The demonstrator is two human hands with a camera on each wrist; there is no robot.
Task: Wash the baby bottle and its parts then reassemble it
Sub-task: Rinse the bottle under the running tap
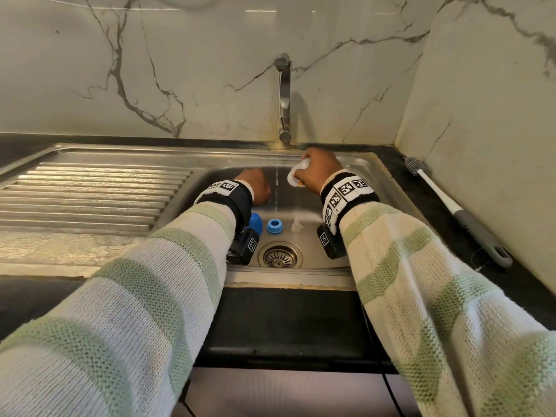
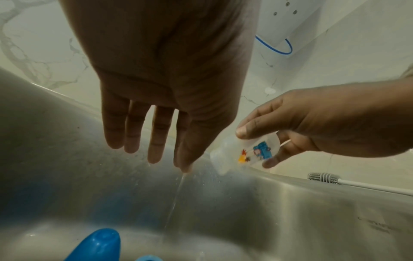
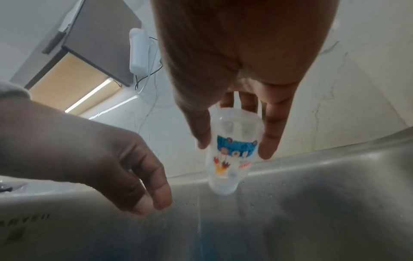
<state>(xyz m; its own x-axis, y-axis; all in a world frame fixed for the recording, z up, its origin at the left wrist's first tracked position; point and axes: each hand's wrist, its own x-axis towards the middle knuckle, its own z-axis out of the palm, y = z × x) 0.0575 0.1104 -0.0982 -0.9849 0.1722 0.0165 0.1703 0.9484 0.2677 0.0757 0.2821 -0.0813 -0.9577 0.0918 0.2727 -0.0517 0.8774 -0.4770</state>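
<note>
The right hand (image 1: 317, 173) grips the clear bottle (image 3: 232, 155) round its middle, just right of the thin stream of water (image 1: 276, 188) from the tap (image 1: 284, 97). The bottle's long axis slants steeply down toward the sink (image 1: 355, 167); which end is the mouth I cannot tell. The left hand (image 2: 161, 98) is released, fingers straight, thumb tip in the stream. To rinse well, I would bring the mouth under the stream, fill, swirl and tip out. Beneath the left hand lie the blue cap (image 1: 255, 222), blue ring (image 1: 274, 226) and clear teat (image 1: 296, 224).

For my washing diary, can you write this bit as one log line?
step: rinsing | right hand: holds bottle beside tap stream | left hand: open, empty | blue ring, cap: sink floor
</note>
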